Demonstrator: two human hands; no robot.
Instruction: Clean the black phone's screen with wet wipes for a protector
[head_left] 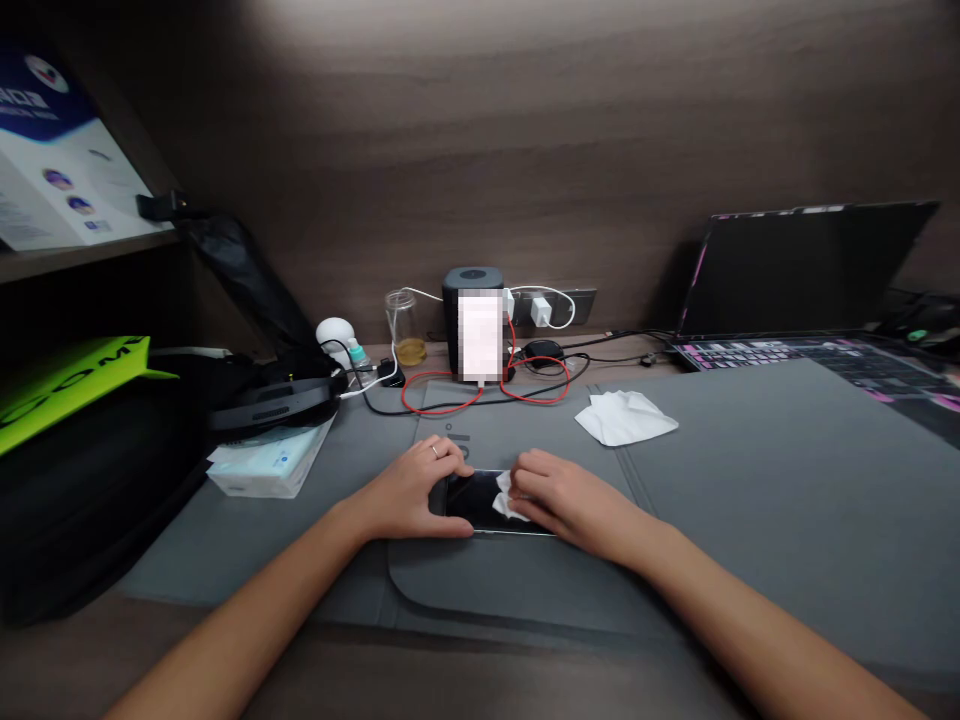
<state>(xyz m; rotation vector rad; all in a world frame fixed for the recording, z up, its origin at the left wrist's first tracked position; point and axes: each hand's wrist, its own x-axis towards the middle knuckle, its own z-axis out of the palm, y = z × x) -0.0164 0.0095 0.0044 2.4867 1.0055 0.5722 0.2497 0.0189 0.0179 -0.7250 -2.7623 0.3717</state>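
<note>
A smartphone (484,508) with a dark screen lies flat on the grey desk mat (510,580), its long side running left to right. My left hand (409,492) grips its left end, thumb along the near edge and fingers at the far edge; a ring is on one finger. Bunched under the curled fingers of my right hand (559,497) is a white tissue (504,500), pressed against the right part of the screen. My right hand hides the phone's right end. Beyond it, a second crumpled tissue (626,418) rests on the mat.
An open laptop (802,275) stands at the back right. Behind the phone are a black speaker-like device (472,275), a glass jar (405,335) and a red cable (427,410). On the left sit a tissue pack (266,460) and a black bag (97,510).
</note>
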